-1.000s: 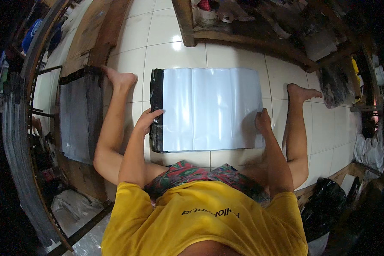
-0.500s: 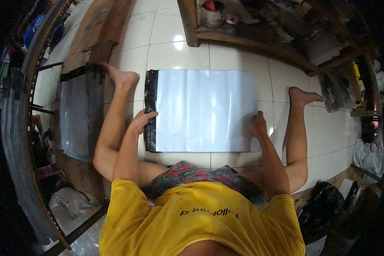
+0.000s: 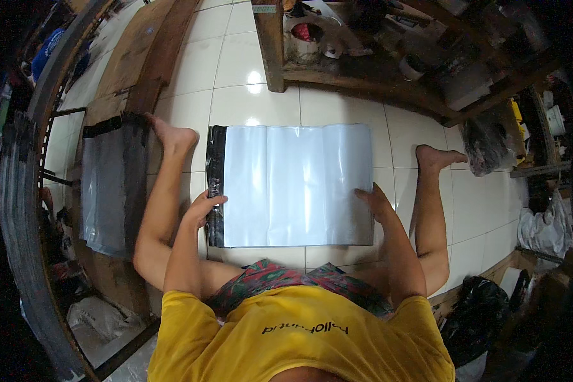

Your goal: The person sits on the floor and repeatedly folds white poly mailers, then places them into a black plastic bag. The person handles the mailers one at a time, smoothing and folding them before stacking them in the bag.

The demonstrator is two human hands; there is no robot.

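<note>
A flat stack of white plastic mailer bags [image 3: 286, 184] lies on the floor between my spread legs, with its black flap edge [image 3: 216, 184] on the left. My left hand [image 3: 204, 207] is closed on that black edge, thumb on top and fingers hidden beneath. At the opposite side my right hand [image 3: 377, 204] grips the right edge, its thumb over the white surface and the other fingers mostly out of sight. Shallow vertical creases run across the top bag.
On the left, grey plastic bags [image 3: 114, 184] with a black top edge lie on a wooden board [image 3: 124, 70] beside a metal rack [image 3: 44, 146]. A wooden bench [image 3: 363, 83] stands ahead. Clear plastic [image 3: 487, 146] and a black bag [image 3: 477, 309] lie to the right.
The view has tilted, so the scene sits lower. My right thumb has come over the right edge of the bags, which looks straighter and less blurred. My left hand keeps its hold.
</note>
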